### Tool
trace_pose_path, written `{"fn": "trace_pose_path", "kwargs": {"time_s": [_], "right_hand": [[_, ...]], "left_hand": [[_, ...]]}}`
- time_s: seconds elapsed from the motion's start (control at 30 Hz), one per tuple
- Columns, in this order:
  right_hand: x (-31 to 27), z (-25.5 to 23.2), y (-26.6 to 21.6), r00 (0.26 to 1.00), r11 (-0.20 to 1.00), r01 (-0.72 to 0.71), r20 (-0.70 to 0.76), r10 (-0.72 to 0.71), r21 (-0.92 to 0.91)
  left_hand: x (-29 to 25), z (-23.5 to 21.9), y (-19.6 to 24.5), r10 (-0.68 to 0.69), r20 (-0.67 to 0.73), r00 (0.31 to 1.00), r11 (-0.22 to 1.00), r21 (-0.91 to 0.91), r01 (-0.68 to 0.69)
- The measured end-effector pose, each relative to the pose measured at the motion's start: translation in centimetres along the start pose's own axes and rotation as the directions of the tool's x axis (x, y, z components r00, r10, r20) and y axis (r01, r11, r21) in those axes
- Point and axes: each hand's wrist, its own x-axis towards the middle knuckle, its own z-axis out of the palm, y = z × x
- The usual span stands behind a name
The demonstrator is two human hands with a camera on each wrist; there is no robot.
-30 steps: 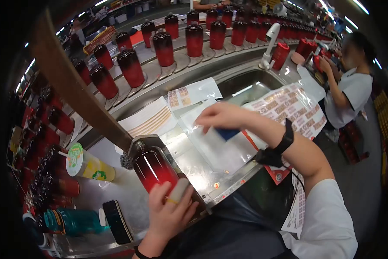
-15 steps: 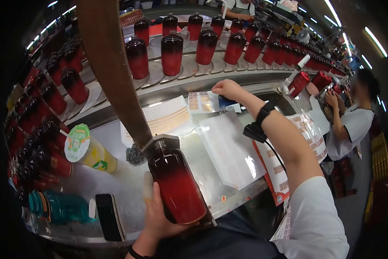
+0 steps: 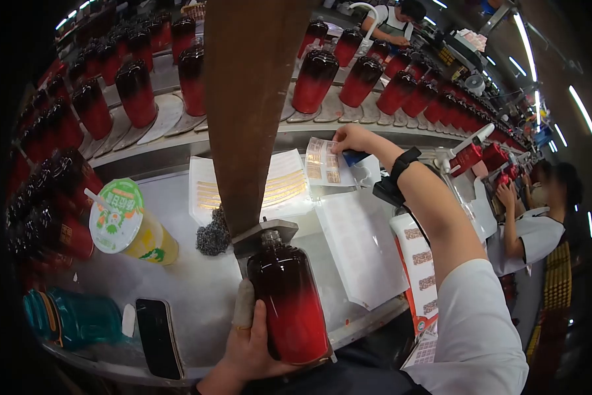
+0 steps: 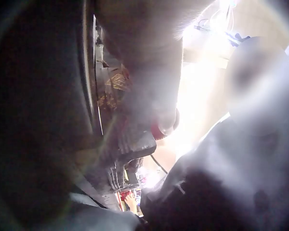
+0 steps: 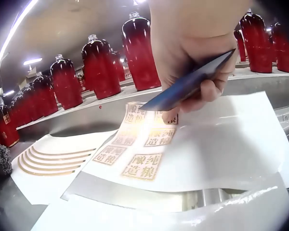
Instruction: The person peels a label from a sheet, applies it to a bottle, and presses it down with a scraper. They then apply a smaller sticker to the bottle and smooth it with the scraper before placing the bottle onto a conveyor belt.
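Moved: right hand (image 3: 354,138), now touching gold label sheet (image 3: 322,166) — it grips blue flat tool (image 5: 185,85); left hand (image 3: 248,347) grips red bottle (image 3: 289,306).

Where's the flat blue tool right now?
Right wrist view, upper centre: the flat blue tool is in the right hand, over the far end of the sheet of gold labels.

1 glossy black-to-red bottle (image 3: 286,306) lies neck-end at a metal bracket (image 3: 259,236), 1 gold-printed label sheet (image 3: 325,164) beyond it.

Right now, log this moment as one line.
left hand: holding red-black bottle | right hand: holding flat blue tool, fingertip at label sheet
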Motion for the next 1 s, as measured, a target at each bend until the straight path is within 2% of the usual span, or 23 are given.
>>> {"fn": "trace_pose_path", "kwargs": {"time_s": [0.03, 0.07, 0.13, 0.17, 0.23, 0.27, 0.3, 0.33, 0.37, 0.4, 0.47, 0.5, 0.53, 0.6, 0.67, 0.7, 0.77, 0.8, 0.87, 0.93, 0.97, 1.0], "right_hand": [[0.4, 0.6, -0.3, 0.998, 0.998, -0.028, -0.054, 0.031, 0.056], [0.8, 1.3, 0.1, 0.998, 0.998, -0.03, -0.05, 0.033, 0.054], [1.3, 2.4, 0.8, 0.97, 0.994, 0.082, -0.234, -0.063, 0.073], [0.8, 2.5, 0.7, 0.971, 0.994, 0.083, -0.229, -0.065, 0.073], [-1.0, 2.1, -0.9, 0.888, 0.995, 0.095, -0.451, -0.088, -0.006], [-2.0, 1.5, -2.0, 0.866, 0.997, 0.069, -0.494, -0.075, -0.032], [-2.7, 1.2, -2.2, 0.814, 0.991, 0.122, -0.567, -0.129, -0.05], [-3.3, 0.8, -2.5, 0.815, 0.988, 0.157, -0.567, -0.121, 0.015], [-6.3, -0.1, -5.3, 0.808, 0.987, 0.158, -0.573, -0.141, -0.019], [-8.6, -0.2, -6.8, 0.759, 0.946, 0.315, -0.577, -0.301, -0.078], [-15.0, 0.4, -12.3, 0.857, 0.9, 0.412, -0.398, -0.329, 0.143], [-17.6, 1.3, -14.1, 0.857, 0.842, 0.482, -0.332, -0.395, 0.241], [-20.9, 1.8, -16.7, 0.903, 0.821, 0.428, -0.22, -0.37, 0.377], [-25.7, 3.0, -19.7, 0.899, 0.802, 0.424, -0.094, -0.427, 0.421], [-28.2, 3.8, -21.3, 0.868, 0.733, 0.419, 0.001, -0.496, 0.536], [-28.5, 4.3, -21.5, 0.87, 0.73, 0.418, -0.007, -0.493, 0.541], [-28.9, 5.1, -21.7, 0.86, 0.771, 0.461, -0.007, -0.51, 0.441], [-29.1, 5.1, -21.7, 0.86, 0.769, 0.463, -0.015, -0.51, 0.441], [-29.0, 5.1, -21.8, 0.874, 0.823, 0.473, -0.049, -0.483, 0.315], [-29.0, 5.5, -21.9, 0.882, 0.828, 0.456, -0.038, -0.47, 0.325], [-28.9, 5.6, -21.9, 0.89, 0.834, 0.438, -0.031, -0.455, 0.337], [-28.8, 5.9, -21.8, 0.888, 0.834, 0.442, -0.028, -0.46, 0.329]], "left_hand": [[0.0, -0.4, -0.2, 0.014, -0.005, 1.0, 1.0, 0.012, -0.014], [0.0, -0.6, -0.3, 0.011, -0.005, 1.0, 1.0, 0.008, -0.011], [0.1, -1.2, -0.4, 0.012, -0.039, 0.999, 0.999, 0.043, -0.01], [0.1, -1.2, -0.3, 0.007, -0.04, 0.999, 0.999, 0.043, -0.005], [0.1, -1.6, -0.1, -0.018, -0.016, 1.0, 0.999, 0.039, 0.019], [0.2, -1.9, -0.1, -0.035, -0.009, 0.999, 0.998, 0.046, 0.035], [0.3, -1.7, 0.1, -0.112, 0.034, 0.993, 0.993, -0.04, 0.113], [0.2, -1.7, 0.4, -0.194, 0.084, 0.977, 0.972, -0.121, 0.203], [0.6, -1.4, 0.8, -0.166, 0.074, 0.983, 0.979, -0.105, 0.174], [1.3, -1.3, 1.1, -0.185, 0.069, 0.98, 0.977, -0.095, 0.191], [1.8, -1.4, 1.3, -0.039, 0.016, 0.999, 0.991, -0.127, 0.04], [1.5, -1.4, 1.3, -0.099, 0.063, 0.993, 0.977, -0.186, 0.109], [1.5, -1.4, 1.1, -0.109, 0.063, 0.992, 0.976, -0.185, 0.119], [1.4, -1.3, 0.7, -0.06, 0.037, 0.997, 0.974, -0.218, 0.067], [1.1, -1.2, 1.0, -0.082, 0.066, 0.994, 0.966, -0.239, 0.095], [1.0, -1.1, 1.3, -0.111, 0.08, 0.991, 0.962, -0.24, 0.127], [1.2, -1.2, 1.8, -0.133, 0.096, 0.986, 0.96, -0.234, 0.152], [1.3, -1.6, 2.1, -0.128, 0.121, 0.984, 0.943, -0.292, 0.159], [2.0, -2.2, 2.4, -0.125, 0.142, 0.982, 0.921, -0.352, 0.169], [3.1, -2.2, 2.6, -0.296, 0.045, 0.954, 0.67, -0.702, 0.241], [3.6, -1.6, 2.3, -0.416, -0.003, 0.91, 0.586, -0.766, 0.265], [4.5, -1.6, 2.4, -0.415, -0.012, 0.91, 0.586, -0.768, 0.257]]}}
